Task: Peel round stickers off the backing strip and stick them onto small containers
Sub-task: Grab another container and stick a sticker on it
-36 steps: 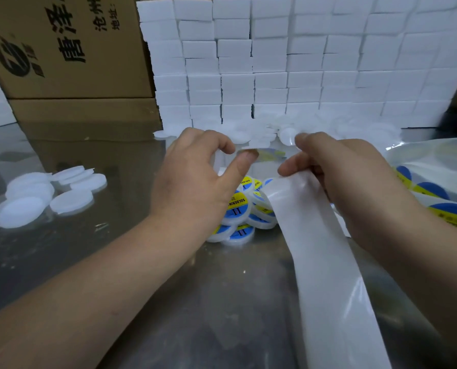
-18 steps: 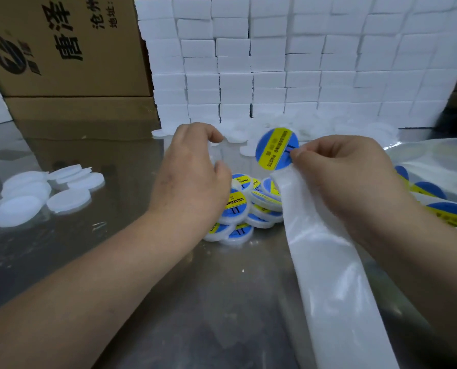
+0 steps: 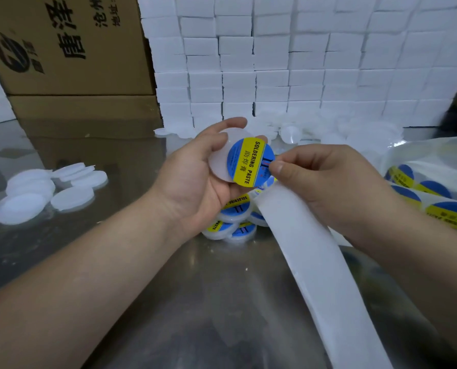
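My left hand (image 3: 195, 182) holds a small round white container (image 3: 219, 161) with fingers curled round its edge, its flat face turned toward me. A round blue and yellow sticker (image 3: 248, 162) marked "SOLDERING PASTE" lies partly over that face, offset to the right. My right hand (image 3: 326, 182) pinches the sticker's right edge between thumb and forefinger. The white backing strip (image 3: 318, 275) hangs from under the right hand and runs down to the lower right. A pile of labelled containers (image 3: 235, 222) lies on the table under my hands.
Several unlabelled white containers (image 3: 35, 193) lie at the left on the shiny metal table (image 3: 195, 302). A wall of white boxes (image 3: 288, 62) stands behind, cardboard cartons (image 3: 62, 49) at back left. A plastic bag with sticker strips (image 3: 435, 198) sits at the right.
My left hand has lifted a white container and turned palm up. My right hand has brought the peeled sticker over onto the container's face.
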Action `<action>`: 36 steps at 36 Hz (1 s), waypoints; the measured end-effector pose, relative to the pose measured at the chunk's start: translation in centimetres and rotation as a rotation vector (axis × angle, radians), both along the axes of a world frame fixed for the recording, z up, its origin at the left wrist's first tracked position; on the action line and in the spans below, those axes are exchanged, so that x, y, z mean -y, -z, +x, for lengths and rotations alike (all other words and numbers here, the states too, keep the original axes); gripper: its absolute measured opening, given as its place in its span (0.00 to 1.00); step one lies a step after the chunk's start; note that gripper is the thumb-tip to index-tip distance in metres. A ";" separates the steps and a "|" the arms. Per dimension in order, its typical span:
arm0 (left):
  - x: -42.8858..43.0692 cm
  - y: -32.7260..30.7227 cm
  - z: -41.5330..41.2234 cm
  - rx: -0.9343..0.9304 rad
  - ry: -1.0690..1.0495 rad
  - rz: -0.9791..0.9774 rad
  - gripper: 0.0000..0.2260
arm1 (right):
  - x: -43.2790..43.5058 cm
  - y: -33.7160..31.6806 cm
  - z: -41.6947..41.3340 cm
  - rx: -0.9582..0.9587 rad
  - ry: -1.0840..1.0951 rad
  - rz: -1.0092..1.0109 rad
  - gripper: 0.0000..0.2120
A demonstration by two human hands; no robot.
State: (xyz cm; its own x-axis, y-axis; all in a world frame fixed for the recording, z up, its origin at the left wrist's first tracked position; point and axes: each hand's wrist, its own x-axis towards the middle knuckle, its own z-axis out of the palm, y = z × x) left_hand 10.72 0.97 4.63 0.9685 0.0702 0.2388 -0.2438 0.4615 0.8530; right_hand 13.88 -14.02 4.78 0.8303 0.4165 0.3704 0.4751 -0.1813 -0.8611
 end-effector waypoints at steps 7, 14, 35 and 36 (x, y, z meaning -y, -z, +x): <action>0.2 0.3 -0.1 0.033 0.057 0.042 0.15 | 0.0 0.1 -0.2 0.007 -0.003 0.012 0.09; 0.6 0.9 -0.1 0.084 0.031 0.141 0.11 | 0.0 0.2 -0.1 0.018 0.000 0.006 0.08; 1.0 1.1 -0.1 0.116 -0.024 0.154 0.13 | 0.0 0.1 -0.3 0.018 0.040 -0.006 0.09; 1.0 1.1 -0.1 0.116 -0.025 0.154 0.13 | 0.0 0.1 -0.3 0.022 0.041 -0.006 0.09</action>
State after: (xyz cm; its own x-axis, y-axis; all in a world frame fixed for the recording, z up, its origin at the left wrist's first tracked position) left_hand 10.59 -0.05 3.51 0.9322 0.0478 0.3587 -0.3545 0.3205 0.8784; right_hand 13.57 -13.99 4.70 0.8383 0.3843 0.3866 0.4863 -0.2066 -0.8490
